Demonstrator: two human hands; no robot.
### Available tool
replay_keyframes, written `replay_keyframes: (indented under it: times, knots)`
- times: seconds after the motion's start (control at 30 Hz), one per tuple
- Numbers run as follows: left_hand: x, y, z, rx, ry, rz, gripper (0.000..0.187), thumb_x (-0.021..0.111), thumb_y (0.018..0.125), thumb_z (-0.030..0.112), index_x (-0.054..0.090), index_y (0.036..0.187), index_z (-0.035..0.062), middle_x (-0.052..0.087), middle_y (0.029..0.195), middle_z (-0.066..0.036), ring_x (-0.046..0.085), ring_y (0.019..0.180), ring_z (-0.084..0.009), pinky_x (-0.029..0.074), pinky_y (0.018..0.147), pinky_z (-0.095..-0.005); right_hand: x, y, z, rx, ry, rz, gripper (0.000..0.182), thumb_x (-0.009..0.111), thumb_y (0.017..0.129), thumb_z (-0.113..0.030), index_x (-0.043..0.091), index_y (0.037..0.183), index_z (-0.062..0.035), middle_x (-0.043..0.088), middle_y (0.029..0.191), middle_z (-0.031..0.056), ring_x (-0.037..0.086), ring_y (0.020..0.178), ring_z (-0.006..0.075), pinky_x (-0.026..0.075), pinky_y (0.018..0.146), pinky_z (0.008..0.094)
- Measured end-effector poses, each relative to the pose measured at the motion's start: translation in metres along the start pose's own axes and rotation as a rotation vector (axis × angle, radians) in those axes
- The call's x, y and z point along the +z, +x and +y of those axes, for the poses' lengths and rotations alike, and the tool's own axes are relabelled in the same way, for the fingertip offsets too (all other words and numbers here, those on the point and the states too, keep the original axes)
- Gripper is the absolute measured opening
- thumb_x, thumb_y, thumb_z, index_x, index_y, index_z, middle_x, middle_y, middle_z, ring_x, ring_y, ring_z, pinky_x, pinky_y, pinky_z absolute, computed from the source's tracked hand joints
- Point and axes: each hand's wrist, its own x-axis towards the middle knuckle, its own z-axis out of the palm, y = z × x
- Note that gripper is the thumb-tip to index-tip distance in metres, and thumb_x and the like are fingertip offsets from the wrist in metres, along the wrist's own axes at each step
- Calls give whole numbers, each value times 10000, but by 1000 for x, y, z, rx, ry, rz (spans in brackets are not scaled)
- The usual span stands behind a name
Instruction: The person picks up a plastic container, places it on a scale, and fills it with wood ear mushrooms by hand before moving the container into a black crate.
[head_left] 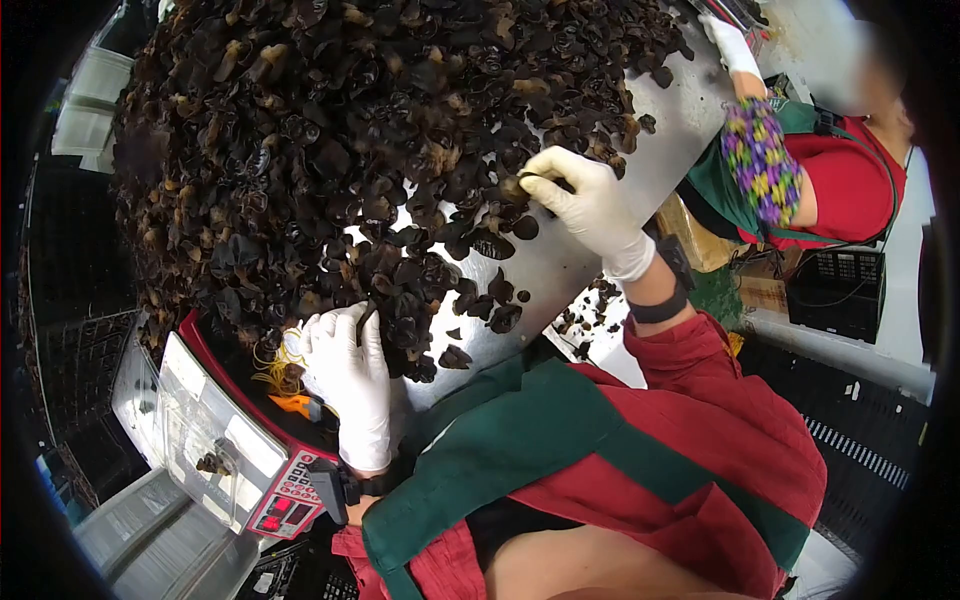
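Note:
A big heap of dark brown wood ear mushrooms (300,150) covers the metal table (560,265). My right hand (595,210), in a white glove, is at the heap's right edge, with thumb and forefinger pinched on a small dark wood ear piece (528,178). At the heap's near left edge is my left hand (348,375), also white-gloved, its fingers curled. A dark wood ear piece (367,318) shows between its thumb and forefinger. Loose pieces (455,357) lie on the metal between the two hands.
Left of my left hand are yellow rubber bands (275,372), an orange-handled tool (297,405) and a scale (215,440) with a red keypad. A white container (625,365) with scraps sits below the table edge. A co-worker (845,190) stands at right near a black crate (835,290).

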Motion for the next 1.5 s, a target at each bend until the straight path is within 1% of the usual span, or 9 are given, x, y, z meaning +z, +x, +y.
replay_keyframes:
  times: [0.4, 0.5, 0.57, 0.73, 0.97, 1.03, 1.23, 1.4, 1.5]
  knots:
    - [-1, 12, 22, 13, 2, -150, 242, 661, 921, 186, 671, 1115, 42, 631, 1138, -140, 573, 1090, -319, 410, 994, -425, -19, -2, 18, 85, 131, -62, 163, 693, 902, -186, 741, 925, -31, 738, 846, 38, 669, 742, 100, 520, 675, 262]
    - [-1, 13, 28, 27, -26, -115, 282, 660, 924, 197, 655, 1164, 48, 608, 1199, -156, 555, 1136, -330, 409, 1006, -433, 14, 34, 17, -427, -373, 60, 209, 738, 824, -313, 712, 807, -106, 646, 820, 71, 612, 868, 275, 488, 805, 382]
    - [-1, 12, 29, 22, -9, -121, 293, 660, 925, 197, 649, 1179, 51, 600, 1217, -160, 548, 1150, -332, 411, 1008, -434, 44, 55, 12, -523, -581, 166, 350, 748, 801, -388, 685, 1020, -123, 645, 954, 78, 616, 950, 277, 501, 822, 418]
    - [1, 10, 27, 43, 33, -80, 288, 672, 898, 122, 645, 1177, 56, 617, 1208, -140, 561, 1144, -330, 427, 996, -429, 91, 79, 2, -353, -1011, 56, 407, 734, 819, -371, 631, 1159, -171, 621, 987, 55, 612, 990, 247, 478, 819, 397]
    - [39, 93, 4, 179, -70, -65, 358, 622, 848, -23, 635, 1189, 87, 653, 1130, -105, 625, 1031, -309, 504, 867, -386, 38, 57, -1, -351, -42, 116, 364, 741, 803, -197, 691, 1135, -58, 699, 1026, 100, 679, 960, 248, 520, 891, 333]
    - [58, 99, 0, 219, 0, -110, 382, 620, 830, -25, 639, 1186, 113, 639, 1099, -93, 619, 1003, -308, 507, 858, -396, 22, 40, -7, -84, 329, 10, 341, 713, 875, -124, 648, 1188, -6, 676, 989, 32, 624, 924, 107, 502, 827, 248]
    - [46, 95, 4, 132, 25, -58, 254, 646, 766, -37, 647, 987, 89, 614, 1072, -89, 615, 998, -307, 516, 849, -394, -13, 4, 25, 77, 911, -187, 421, 589, 942, -179, 543, 1311, 18, 639, 1059, 96, 589, 913, 137, 473, 752, 236]
    - [22, 84, 14, 94, -126, 71, 264, 671, 825, -14, 655, 1077, 64, 658, 1030, -91, 651, 915, -270, 518, 796, -350, 0, -7, 49, 90, 1257, -394, 572, 658, 877, -270, 488, 1359, -13, 581, 1306, 205, 583, 973, 212, 487, 776, 325]
    - [12, 78, 26, 79, -159, 68, 238, 686, 860, 0, 658, 1092, 48, 662, 974, -77, 622, 772, -203, 501, 705, -295, 9, -9, 44, 47, 1203, -397, 537, 635, 915, -236, 474, 1374, -9, 591, 1294, 156, 587, 966, 177, 507, 786, 303]
